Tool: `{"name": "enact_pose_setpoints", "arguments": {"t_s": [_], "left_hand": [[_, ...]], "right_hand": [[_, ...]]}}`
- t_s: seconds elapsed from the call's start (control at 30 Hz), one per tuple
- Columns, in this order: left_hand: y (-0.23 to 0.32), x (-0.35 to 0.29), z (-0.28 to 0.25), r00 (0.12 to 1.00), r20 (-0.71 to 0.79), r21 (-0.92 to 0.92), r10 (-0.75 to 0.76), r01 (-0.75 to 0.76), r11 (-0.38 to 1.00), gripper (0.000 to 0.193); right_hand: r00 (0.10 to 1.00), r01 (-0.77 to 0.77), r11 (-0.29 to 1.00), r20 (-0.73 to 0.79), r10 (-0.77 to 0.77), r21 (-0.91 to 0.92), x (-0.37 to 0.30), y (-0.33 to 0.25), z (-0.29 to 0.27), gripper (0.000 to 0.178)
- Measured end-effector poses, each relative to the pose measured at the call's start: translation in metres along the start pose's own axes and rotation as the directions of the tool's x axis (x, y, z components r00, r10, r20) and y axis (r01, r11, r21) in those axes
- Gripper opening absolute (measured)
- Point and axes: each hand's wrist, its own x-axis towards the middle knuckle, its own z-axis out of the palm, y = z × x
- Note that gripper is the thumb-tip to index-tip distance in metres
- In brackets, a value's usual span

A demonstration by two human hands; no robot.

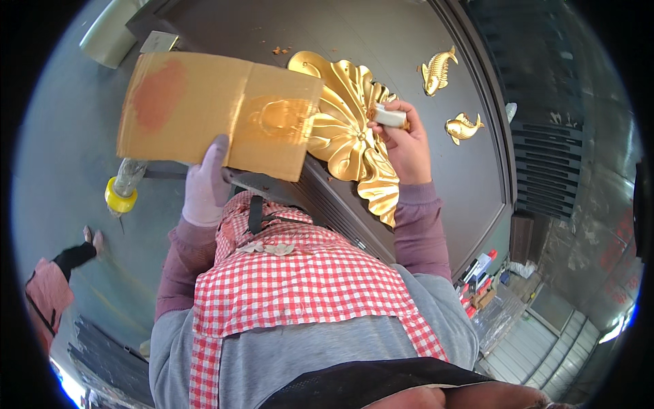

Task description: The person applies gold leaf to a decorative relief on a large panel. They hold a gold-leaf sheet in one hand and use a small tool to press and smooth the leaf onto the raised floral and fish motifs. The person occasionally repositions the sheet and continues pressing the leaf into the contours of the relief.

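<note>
My left hand (207,185), in a pale purple glove, grips the lower edge of a brown cardboard sheet (204,116), its thumb on top. The sheet carries a reddish smear at its left and a shiny golden-brown patch at its right. Between the bare fingers of my right hand (410,150) is a small whitish block (390,116) with brown-stained ends. That hand is over the right side of a gold lotus-leaf relief (340,92) on a dark brown panel (463,177). The cardboard overlaps the relief's left edge.
Two gold fish reliefs (437,71) sit on the panel to the right. Reddish-brown crumbs (281,50) lie near its far side. A yellow tape roll (120,196) is at the left. Another person (51,293) stands at the far left. Boxes and tools (480,283) are at the lower right.
</note>
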Motion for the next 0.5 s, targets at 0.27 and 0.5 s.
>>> {"name": "enact_pose_setpoints", "arguments": {"t_s": [0.27, 0.5], "left_hand": [[0.019, -0.013, 0.011, 0.993, 0.010, 0.126, 0.122, -0.122, 0.985, 0.055], [0.039, -0.018, 0.016, 0.968, -0.063, 0.243, 0.244, -0.222, 0.944, 0.044]], "right_hand": [[0.933, 0.298, 0.862, 0.316, -0.173, -0.409, -0.029, -0.030, 0.066, 0.037], [0.825, 0.566, 0.489, 0.458, -0.331, -0.664, -0.022, -0.040, 0.092, 0.031]]}}
